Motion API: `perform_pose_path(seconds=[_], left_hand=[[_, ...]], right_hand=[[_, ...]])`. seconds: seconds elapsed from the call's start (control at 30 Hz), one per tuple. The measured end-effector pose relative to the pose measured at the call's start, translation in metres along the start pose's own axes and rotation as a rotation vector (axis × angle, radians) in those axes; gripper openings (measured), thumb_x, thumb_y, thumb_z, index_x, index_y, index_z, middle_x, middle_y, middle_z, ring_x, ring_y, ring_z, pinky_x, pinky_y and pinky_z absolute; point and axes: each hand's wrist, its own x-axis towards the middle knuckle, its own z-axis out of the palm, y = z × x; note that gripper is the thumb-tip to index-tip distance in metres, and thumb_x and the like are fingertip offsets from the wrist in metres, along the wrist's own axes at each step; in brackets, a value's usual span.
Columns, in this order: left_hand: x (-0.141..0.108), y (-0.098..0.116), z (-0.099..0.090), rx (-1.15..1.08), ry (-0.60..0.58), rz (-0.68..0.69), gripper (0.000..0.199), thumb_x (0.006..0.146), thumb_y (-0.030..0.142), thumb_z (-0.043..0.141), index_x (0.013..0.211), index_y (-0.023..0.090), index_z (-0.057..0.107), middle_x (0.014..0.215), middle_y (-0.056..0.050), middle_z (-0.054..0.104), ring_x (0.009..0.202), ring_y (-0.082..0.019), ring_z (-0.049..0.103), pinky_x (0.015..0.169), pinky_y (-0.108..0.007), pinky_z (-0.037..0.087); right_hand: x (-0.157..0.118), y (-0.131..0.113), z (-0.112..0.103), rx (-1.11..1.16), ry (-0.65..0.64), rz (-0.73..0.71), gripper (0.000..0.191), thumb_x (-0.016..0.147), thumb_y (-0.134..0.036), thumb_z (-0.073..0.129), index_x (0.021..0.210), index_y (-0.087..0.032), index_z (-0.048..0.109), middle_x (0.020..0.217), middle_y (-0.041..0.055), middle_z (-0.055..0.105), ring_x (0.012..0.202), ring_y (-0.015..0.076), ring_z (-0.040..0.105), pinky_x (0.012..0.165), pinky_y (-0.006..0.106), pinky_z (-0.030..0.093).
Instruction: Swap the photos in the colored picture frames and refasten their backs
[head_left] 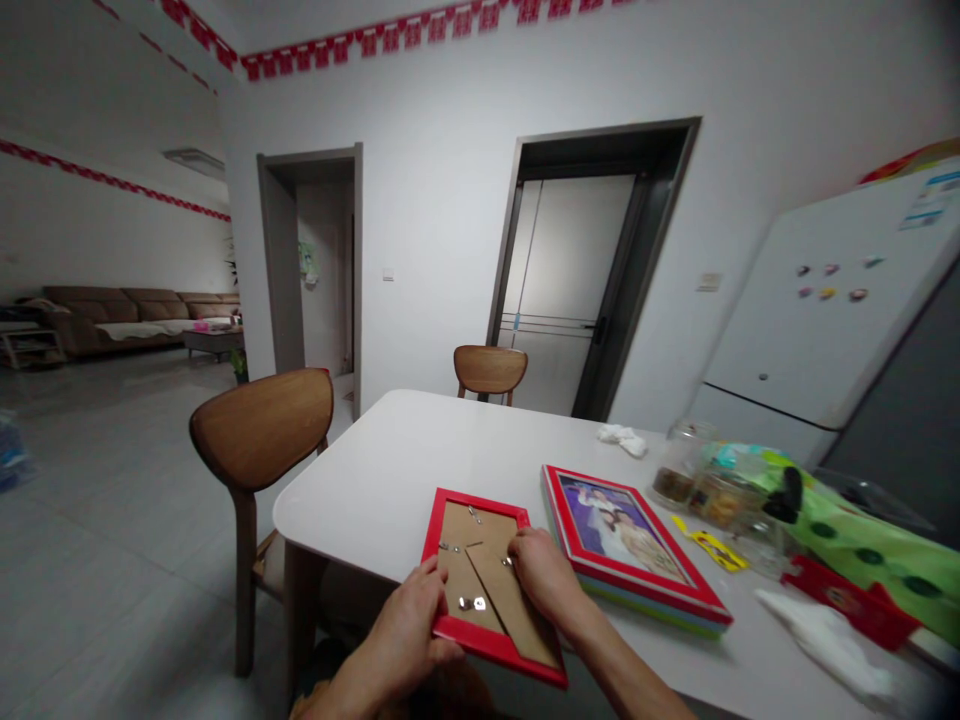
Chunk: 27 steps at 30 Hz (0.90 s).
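Note:
A red picture frame [491, 648] lies face down at the table's near edge, its brown backing board [459, 580] turned up. Small metal clips [472, 603] and a slanting stand leg [504, 598] show on the back. My left hand [409, 620] is closed around the frame's lower left edge, thumb below and fingers on top. At the right edge, my right hand [544, 570] has its fingers curled against the frame beside a metal clip; the fingertips are partly hidden. To the right sits a stack of frames [637, 540], a photo of people in the top one.
Glass jars [675, 465], a green bag [855, 530], a yellow packet [718, 550], a red box [847, 600] and white tissue [622, 438] crowd the right side of the white table [420, 440]. Wooden chairs [262, 430] stand at the left and far side.

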Motion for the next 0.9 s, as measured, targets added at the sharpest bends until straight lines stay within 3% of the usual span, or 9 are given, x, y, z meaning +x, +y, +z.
perform_pose_path(seconds=[0.13, 0.27, 0.37, 0.5, 0.63, 0.8, 0.9], left_hand=[[-0.001, 0.002, -0.001, 0.0, 0.0, -0.002, 0.05, 0.056, 0.019, 0.067, 0.103, 0.016, 0.05, 0.122, -0.01, 0.045, 0.12, -0.023, 0.03, 0.097, -0.033, 0.028], [0.0, 0.002, 0.001, 0.015, -0.03, -0.022, 0.046, 0.057, 0.022, 0.067, 0.099, 0.015, 0.052, 0.123, -0.011, 0.045, 0.121, -0.023, 0.028, 0.097, -0.032, 0.027], [0.001, 0.002, 0.003, 0.019, -0.032, -0.007, 0.063, 0.056, 0.022, 0.067, 0.114, 0.016, 0.044, 0.126, -0.009, 0.042, 0.121, -0.024, 0.028, 0.099, -0.032, 0.025], [0.002, 0.003, 0.005, 0.022, -0.034, 0.014, 0.074, 0.057, 0.024, 0.066, 0.123, 0.02, 0.034, 0.129, -0.007, 0.037, 0.12, -0.026, 0.027, 0.1, -0.035, 0.024], [0.0, 0.002, 0.004, 0.028, -0.013, 0.037, 0.07, 0.057, 0.023, 0.067, 0.121, 0.018, 0.038, 0.127, -0.006, 0.04, 0.12, -0.023, 0.028, 0.1, -0.032, 0.024], [-0.001, -0.001, 0.006, 0.042, -0.003, 0.04, 0.061, 0.057, 0.023, 0.067, 0.113, 0.014, 0.045, 0.122, -0.009, 0.045, 0.12, -0.023, 0.029, 0.1, -0.031, 0.025], [-0.001, -0.001, 0.006, 0.036, -0.018, 0.021, 0.058, 0.057, 0.024, 0.066, 0.111, 0.014, 0.046, 0.124, -0.01, 0.044, 0.121, -0.023, 0.027, 0.1, -0.033, 0.024]], right_hand=[[-0.001, -0.002, 0.003, -0.043, 0.059, -0.037, 0.028, 0.074, -0.014, 0.036, 0.074, -0.014, 0.065, 0.085, 0.0116, 0.061, 0.085, 0.0204, 0.05, 0.07, 0.025, 0.034], [0.001, -0.021, 0.014, -0.002, 0.093, -0.127, 0.029, 0.078, -0.023, 0.036, 0.089, -0.017, 0.063, 0.092, 0.0088, 0.06, 0.088, 0.0184, 0.05, 0.076, 0.025, 0.034], [0.007, -0.045, 0.027, 0.046, 0.065, -0.2, 0.025, 0.076, -0.027, 0.042, 0.081, -0.019, 0.064, 0.086, 0.0055, 0.061, 0.085, 0.0155, 0.052, 0.076, 0.022, 0.034], [0.02, -0.065, 0.041, 0.027, 0.065, -0.171, 0.022, 0.075, -0.026, 0.044, 0.071, -0.019, 0.065, 0.08, 0.0058, 0.062, 0.078, 0.015, 0.053, 0.072, 0.023, 0.034], [0.029, -0.062, 0.042, -0.005, 0.105, -0.106, 0.027, 0.077, -0.025, 0.039, 0.072, -0.017, 0.064, 0.082, 0.0084, 0.062, 0.077, 0.0161, 0.052, 0.069, 0.024, 0.034], [0.033, -0.044, 0.036, -0.033, 0.165, -0.029, 0.033, 0.079, -0.031, 0.036, 0.095, -0.016, 0.06, 0.095, 0.0113, 0.061, 0.087, 0.0206, 0.05, 0.076, 0.03, 0.032], [0.036, -0.039, 0.034, -0.025, 0.146, -0.04, 0.03, 0.078, -0.029, 0.039, 0.097, -0.02, 0.06, 0.098, 0.007, 0.062, 0.088, 0.0202, 0.05, 0.076, 0.03, 0.032]])
